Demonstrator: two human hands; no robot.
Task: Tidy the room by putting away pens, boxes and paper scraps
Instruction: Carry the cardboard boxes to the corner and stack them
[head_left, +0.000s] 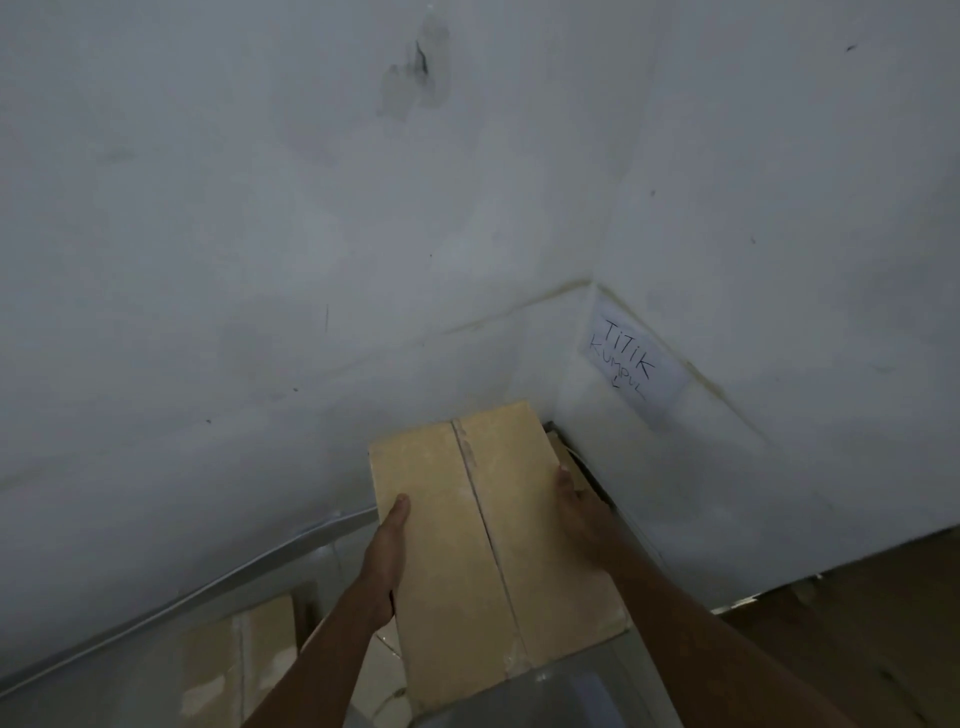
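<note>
A closed brown cardboard box (483, 540) with a taped seam along its top sits in front of me, its far end close to the wall corner. My left hand (387, 556) grips its left side, thumb resting on the top. Against the box's right side presses my right hand (579, 512), fingers partly hidden behind the edge. Both forearms reach in from the bottom of the view.
Two grey walls meet in a corner ahead. A paper sign (631, 366) with handwritten letters hangs low on the right wall. Another cardboard box (239, 660) lies lower left under a translucent surface, edged by a metal strip (208, 584). Brown floor (857, 623) shows at right.
</note>
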